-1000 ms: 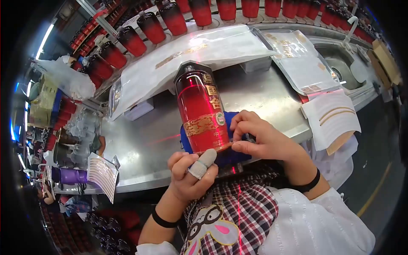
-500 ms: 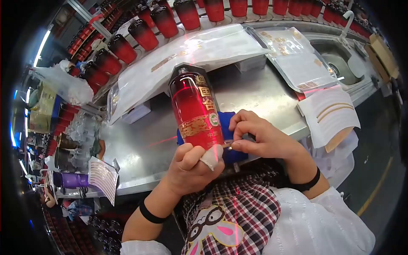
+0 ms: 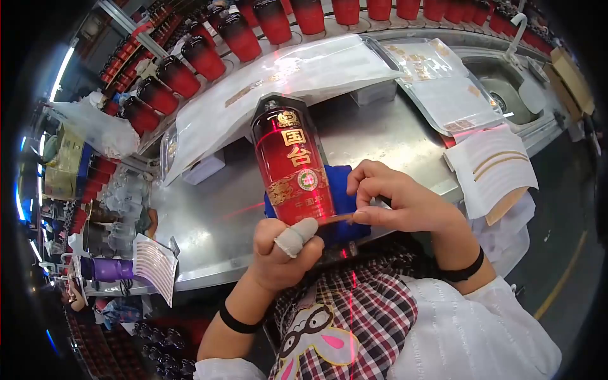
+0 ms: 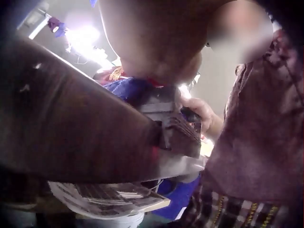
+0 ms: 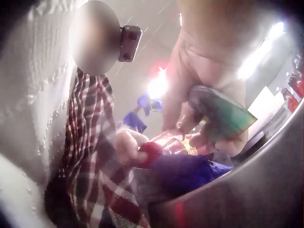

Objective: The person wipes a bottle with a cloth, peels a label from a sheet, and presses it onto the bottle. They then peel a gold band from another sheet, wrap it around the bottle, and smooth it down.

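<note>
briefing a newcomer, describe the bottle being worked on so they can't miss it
Find the steel bench, then the blue cloth at its near edge. The red bottle rests there in the left hand. Unlike the bottles along the back, it lies tilted, gold characters showing.

Close and blurred, the left hand (image 4: 156,42) fills the top, above a blue cloth (image 4: 126,89), a dark bracket (image 4: 178,133), the right hand (image 4: 202,111), a paper stack (image 4: 109,197) and a plaid shirt (image 4: 256,152).
</note>
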The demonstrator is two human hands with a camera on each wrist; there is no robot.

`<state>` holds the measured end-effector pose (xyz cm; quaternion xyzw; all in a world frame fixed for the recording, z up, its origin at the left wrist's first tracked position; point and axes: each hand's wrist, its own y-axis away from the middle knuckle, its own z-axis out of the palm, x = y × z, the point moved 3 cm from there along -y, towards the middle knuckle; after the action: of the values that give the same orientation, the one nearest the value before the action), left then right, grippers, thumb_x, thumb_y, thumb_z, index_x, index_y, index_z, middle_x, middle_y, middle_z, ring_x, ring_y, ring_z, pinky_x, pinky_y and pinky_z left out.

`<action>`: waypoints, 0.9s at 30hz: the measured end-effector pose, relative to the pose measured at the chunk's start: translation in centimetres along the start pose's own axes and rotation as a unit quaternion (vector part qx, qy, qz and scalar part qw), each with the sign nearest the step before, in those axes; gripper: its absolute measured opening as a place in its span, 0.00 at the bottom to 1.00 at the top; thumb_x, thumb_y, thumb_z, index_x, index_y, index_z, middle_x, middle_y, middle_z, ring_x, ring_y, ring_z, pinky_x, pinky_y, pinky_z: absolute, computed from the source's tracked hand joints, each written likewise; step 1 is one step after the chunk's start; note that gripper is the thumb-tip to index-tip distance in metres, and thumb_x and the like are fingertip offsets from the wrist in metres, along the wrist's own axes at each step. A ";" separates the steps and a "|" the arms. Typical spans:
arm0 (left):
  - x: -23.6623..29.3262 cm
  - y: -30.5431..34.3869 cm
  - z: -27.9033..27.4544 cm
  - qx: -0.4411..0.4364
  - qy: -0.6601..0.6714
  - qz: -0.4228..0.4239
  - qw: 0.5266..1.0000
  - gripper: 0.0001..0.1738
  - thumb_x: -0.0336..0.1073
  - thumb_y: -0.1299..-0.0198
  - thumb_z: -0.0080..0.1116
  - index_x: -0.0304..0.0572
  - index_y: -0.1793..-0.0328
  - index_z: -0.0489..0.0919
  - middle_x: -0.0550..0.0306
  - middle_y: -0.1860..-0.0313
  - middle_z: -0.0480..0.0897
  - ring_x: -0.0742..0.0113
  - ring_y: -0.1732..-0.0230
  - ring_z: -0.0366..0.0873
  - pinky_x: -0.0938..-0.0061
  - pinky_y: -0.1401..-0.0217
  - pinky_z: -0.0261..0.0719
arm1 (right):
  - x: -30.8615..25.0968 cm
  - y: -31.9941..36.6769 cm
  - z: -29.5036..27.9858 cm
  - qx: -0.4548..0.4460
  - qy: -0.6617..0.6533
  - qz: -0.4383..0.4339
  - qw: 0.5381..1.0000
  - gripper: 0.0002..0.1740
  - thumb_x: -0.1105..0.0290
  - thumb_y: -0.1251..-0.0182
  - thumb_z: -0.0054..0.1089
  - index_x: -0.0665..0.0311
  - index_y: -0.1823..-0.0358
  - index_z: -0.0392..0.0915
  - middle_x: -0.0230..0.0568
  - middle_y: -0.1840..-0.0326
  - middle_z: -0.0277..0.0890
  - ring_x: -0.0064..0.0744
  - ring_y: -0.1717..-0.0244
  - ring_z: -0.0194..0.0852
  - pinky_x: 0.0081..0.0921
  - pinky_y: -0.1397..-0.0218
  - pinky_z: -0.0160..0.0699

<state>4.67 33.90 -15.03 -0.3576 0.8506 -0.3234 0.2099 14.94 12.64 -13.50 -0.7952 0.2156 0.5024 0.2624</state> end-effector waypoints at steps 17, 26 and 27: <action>-0.4 -0.4 0.1 0.032 0.013 0.051 0.998 0.14 0.27 0.61 0.69 0.55 0.67 0.81 0.64 0.46 0.79 0.63 0.53 0.69 0.69 0.62 0.74 | 0.0 -0.4 0.4 -0.034 -0.032 -0.012 0.999 0.15 0.62 0.32 0.66 0.63 0.70 0.73 0.37 0.52 0.69 0.31 0.49 0.65 0.28 0.43 0.64; -0.7 -0.4 -0.2 0.032 0.090 0.005 0.995 0.15 0.27 0.66 0.70 0.51 0.68 0.82 0.62 0.44 0.78 0.60 0.54 0.70 0.66 0.61 0.70 | 0.2 -0.5 0.5 -0.025 -0.018 -0.023 0.999 0.13 0.65 0.35 0.67 0.62 0.70 0.73 0.37 0.53 0.69 0.30 0.50 0.65 0.28 0.44 0.64; -0.6 -0.1 -0.1 0.029 0.083 -0.009 0.996 0.15 0.28 0.66 0.70 0.51 0.68 0.82 0.62 0.44 0.78 0.60 0.55 0.70 0.66 0.61 0.70 | 0.4 -0.4 0.5 -0.024 -0.018 -0.019 0.999 0.13 0.65 0.35 0.67 0.63 0.70 0.73 0.37 0.53 0.69 0.30 0.50 0.65 0.28 0.44 0.65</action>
<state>5.02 34.39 -14.82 -0.3313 0.8518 -0.3786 0.1461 14.97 13.27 -13.93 -0.7958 0.1834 0.5167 0.2571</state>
